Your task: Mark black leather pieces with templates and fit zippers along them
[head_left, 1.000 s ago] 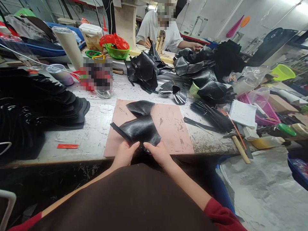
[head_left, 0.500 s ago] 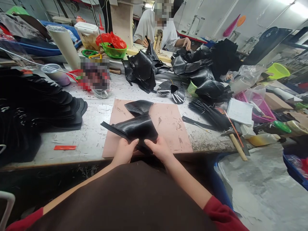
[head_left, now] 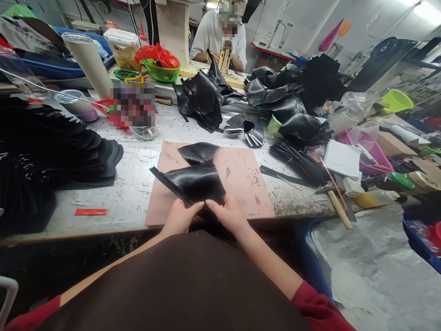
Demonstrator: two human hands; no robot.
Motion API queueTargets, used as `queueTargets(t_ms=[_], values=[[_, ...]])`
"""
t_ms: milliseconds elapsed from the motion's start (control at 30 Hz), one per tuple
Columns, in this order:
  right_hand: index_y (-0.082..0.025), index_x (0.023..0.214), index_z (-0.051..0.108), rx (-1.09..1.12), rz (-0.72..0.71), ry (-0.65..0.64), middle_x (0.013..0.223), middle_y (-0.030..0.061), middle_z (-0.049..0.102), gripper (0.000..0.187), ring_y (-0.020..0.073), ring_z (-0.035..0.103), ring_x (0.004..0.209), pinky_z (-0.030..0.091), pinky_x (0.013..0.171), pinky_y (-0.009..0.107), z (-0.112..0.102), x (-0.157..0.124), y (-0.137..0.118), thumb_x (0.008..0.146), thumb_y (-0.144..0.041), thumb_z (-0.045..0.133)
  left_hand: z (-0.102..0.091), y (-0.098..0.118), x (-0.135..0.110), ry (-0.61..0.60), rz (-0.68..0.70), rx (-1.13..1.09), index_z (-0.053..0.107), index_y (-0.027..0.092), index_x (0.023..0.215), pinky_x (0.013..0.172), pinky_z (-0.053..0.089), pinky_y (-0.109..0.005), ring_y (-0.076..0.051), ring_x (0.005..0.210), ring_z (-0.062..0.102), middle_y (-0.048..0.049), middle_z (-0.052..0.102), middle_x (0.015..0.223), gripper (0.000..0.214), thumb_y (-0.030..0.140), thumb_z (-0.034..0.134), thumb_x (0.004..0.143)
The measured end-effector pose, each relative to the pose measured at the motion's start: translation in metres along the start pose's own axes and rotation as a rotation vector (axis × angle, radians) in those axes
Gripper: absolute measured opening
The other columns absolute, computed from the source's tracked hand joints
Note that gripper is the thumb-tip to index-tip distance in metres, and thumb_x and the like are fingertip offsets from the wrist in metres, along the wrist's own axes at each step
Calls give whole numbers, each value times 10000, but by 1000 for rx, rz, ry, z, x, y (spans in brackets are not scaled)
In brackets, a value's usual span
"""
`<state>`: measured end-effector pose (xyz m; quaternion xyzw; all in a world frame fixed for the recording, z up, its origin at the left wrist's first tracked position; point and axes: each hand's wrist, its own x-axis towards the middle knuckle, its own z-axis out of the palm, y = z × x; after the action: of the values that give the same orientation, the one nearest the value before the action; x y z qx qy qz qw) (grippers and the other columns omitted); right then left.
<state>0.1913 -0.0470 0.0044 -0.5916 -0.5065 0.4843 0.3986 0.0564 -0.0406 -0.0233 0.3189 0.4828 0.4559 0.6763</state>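
My left hand and my right hand both grip the near edge of a shiny black leather piece, thumbs on top and nearly touching. The piece lies over a pink cutting mat at the table's front edge. A narrow black strip runs out from under it to the upper left. A second, smaller black leather piece lies on the mat just behind.
Stacked black soles fill the left. Heaps of black leather and a bundle of black strips lie behind and right. A hammer and notebook sit right. A person sits at a machine across the table.
The leather piece has turned slightly in my hands, its strip end swinging a little, and my thumbs have come closer together. The person opposite drew an arm in.
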Motion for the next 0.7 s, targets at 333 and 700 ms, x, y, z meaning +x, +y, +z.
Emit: queueTargets(t_ms=[333, 700], values=[[-164, 821, 614, -59, -96, 36, 807, 48, 641, 159, 198, 580, 775, 468, 694, 308, 2, 2, 5, 713, -271, 570, 5, 6, -2, -7, -126, -97, 633, 123, 785, 663, 553, -374, -255, 707, 663, -46, 699, 695, 385, 280, 797, 474], [-189, 704, 542, 89, 61, -223, 641, -21, 545, 107, 140, 524, 604, 429, 589, 275, -16, 1, 11, 607, -210, 579, 6, 12, -4, -17, -179, -128, 621, 123, 822, 705, 542, -400, -269, 758, 658, -56, 702, 736, 385, 230, 788, 492]])
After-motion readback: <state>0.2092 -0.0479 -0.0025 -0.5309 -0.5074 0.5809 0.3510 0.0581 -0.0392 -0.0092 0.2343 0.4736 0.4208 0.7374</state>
